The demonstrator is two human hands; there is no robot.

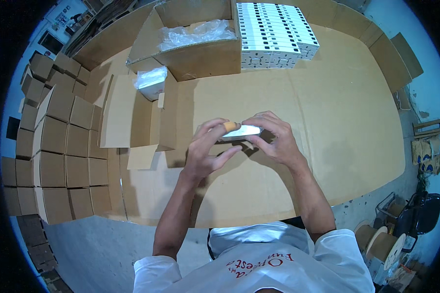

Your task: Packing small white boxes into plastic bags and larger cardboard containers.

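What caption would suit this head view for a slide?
Both hands, left hand and right hand, hold a small white box above a cardboard-covered table, stacked brown cartons to the left.

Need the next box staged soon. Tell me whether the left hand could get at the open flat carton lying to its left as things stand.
Probably yes, once freed. The left hand now grips the small white item together with the right hand. The open flat carton lies beside it on the cardboard-covered table, with nothing between them.

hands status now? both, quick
Left hand: closed on the small white box, fingertip taped.
Right hand: closed on the same box.
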